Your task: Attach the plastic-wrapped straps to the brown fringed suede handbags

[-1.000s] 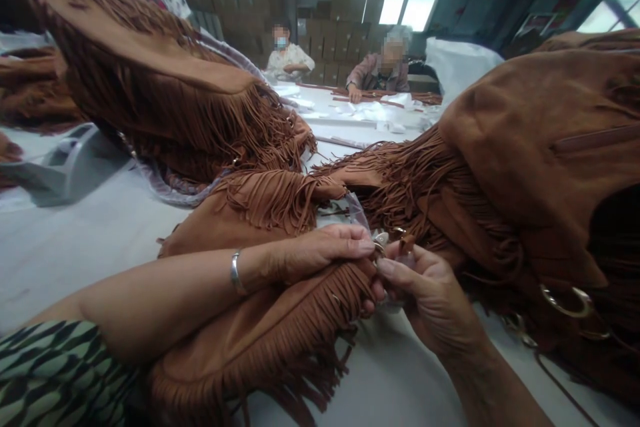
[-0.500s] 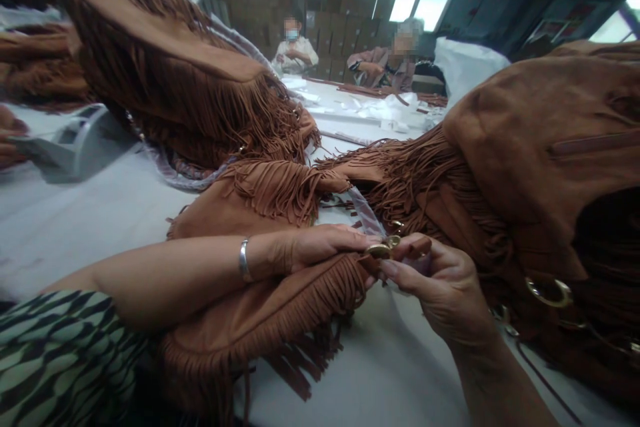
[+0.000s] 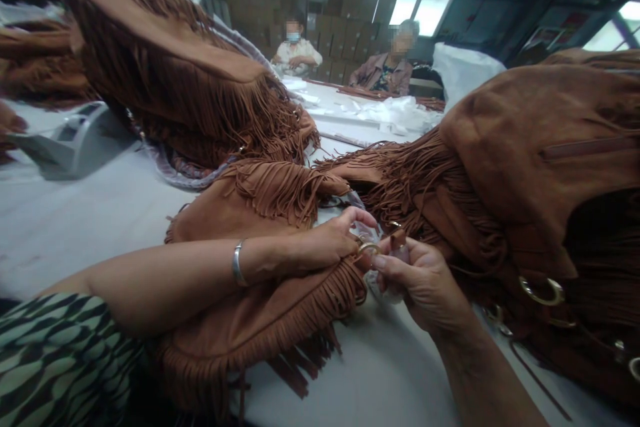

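A brown suede bag (image 3: 250, 320) with long fringe lies under my left forearm. At its right end sits a gold metal ring (image 3: 369, 249). My left hand (image 3: 330, 240), a silver bangle on its wrist, is closed at the ring's left side, its index finger lifted and bent. From the right, my right hand (image 3: 425, 280) pinches a short brown leather strap (image 3: 398, 238) beside the ring, thumb against the ring's lower edge. Clear plastic wrapping (image 3: 387, 288) hangs around and below the fingers. The fingertips partly hide the join between ring and strap.
Large fringed bags are heaped at the left (image 3: 190, 60) and the right (image 3: 515, 127). A grey tape dispenser (image 3: 75, 140) stands on the white table (image 3: 100, 220), a person's hand (image 3: 10, 127) beside it. Two people sit across the table, before stacked cartons (image 3: 345, 33).
My left index finger has lifted off the metal piece and bent upward. My right hand has shifted slightly left, tilting the strap more upright. The ring now shows more of its opening.
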`<state>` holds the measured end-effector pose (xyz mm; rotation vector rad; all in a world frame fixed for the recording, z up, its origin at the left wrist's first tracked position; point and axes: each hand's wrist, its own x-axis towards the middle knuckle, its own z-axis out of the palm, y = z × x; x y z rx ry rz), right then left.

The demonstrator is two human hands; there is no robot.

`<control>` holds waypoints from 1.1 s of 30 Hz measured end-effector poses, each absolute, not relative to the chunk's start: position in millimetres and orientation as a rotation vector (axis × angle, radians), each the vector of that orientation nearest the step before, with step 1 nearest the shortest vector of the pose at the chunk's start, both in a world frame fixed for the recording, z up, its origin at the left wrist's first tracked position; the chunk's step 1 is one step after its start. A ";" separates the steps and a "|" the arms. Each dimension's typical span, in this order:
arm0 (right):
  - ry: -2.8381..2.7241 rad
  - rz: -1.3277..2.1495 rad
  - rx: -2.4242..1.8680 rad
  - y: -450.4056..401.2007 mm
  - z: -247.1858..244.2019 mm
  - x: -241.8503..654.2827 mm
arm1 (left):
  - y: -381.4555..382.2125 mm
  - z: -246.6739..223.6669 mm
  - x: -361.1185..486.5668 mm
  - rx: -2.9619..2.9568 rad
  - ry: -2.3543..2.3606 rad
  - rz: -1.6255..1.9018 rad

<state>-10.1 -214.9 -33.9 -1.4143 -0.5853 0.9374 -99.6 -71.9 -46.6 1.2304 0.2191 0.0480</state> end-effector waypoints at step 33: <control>-0.845 0.965 -1.490 -237.8 -26.2 22.5 | -60.3 -48.9 -119.3 0.684 -0.043 -0.472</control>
